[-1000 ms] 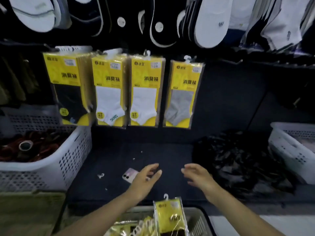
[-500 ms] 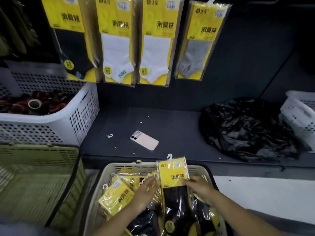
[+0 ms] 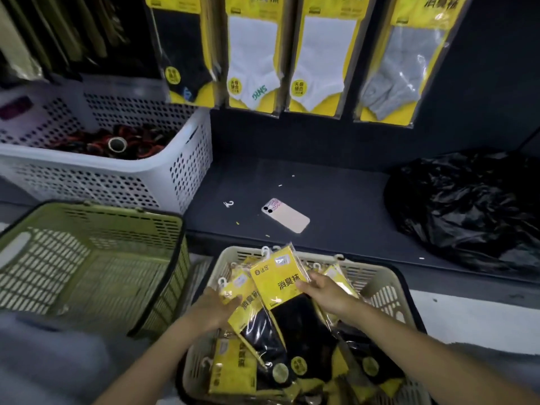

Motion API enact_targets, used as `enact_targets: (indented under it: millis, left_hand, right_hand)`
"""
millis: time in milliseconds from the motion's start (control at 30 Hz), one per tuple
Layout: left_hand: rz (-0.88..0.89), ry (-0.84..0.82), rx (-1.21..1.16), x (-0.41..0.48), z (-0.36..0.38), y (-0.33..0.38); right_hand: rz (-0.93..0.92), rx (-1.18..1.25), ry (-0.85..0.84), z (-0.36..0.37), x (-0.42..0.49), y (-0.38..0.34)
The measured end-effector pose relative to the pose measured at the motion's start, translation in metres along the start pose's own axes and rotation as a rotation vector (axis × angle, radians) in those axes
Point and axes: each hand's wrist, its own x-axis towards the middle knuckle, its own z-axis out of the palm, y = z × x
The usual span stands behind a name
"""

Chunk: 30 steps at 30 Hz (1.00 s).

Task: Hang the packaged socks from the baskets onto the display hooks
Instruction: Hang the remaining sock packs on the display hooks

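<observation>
Basket (image 3: 382,274) below — left hand (image 3: 216,308), right hand (image 3: 327,296) pinch sock packs (image 3: 277,285) under thumbs.

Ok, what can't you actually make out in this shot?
Display hooks: cut off by the head view's top edge, above the hanging packs.
Left hand: fingers hidden beneath the lower sock pack it grips.
Small print on the top sock pack in the right hand: too small.
White basket contents: dark and blurred.
Black bag contents: hidden by its plastic.
</observation>
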Motion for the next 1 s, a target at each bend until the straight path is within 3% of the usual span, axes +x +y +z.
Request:
enact_targets:
  millis: [67, 133, 267, 400, 533, 800, 1000]
  left_hand:
    - [-0.027, -0.111, 0.044, -0.01, 0.001, -0.009]
    - [0.003, -0.201, -0.098, -0.017, 0.005, -0.012]
    - [0.086, -0.124, -0.521, -0.021, 0.022, -0.003]
    - [0.044, -0.109, -0.743, -0.021, 0.027, 0.004]
    - [0.14, -0.176, -0.865, -0.024, 0.021, 0.013]
    - [0.387, 0.013, -0.851, -0.041, -0.021, 0.042]
    - [0.436, 0.167, -0.926, -0.046, -0.058, 0.081]
  right_hand:
    - [-0.006, -0.066, -0.04, 0.016, 0.005, 0.001]
    - [-0.004, -0.152, -0.043, 0.028, 0.008, 0.004]
    - [0.007, -0.184, -0.02, 0.038, 0.009, 0.003]
    - [0.05, 0.015, -0.051, 0.029, 0.007, 0.003]
    - [0.03, 0.177, -0.024, 0.026, 0.008, 0.003]
    - [-0.242, 0.267, 0.307, 0.011, -0.006, -0.053]
    - [-0.415, 0.35, 0.282, -0.024, -0.028, -0.105]
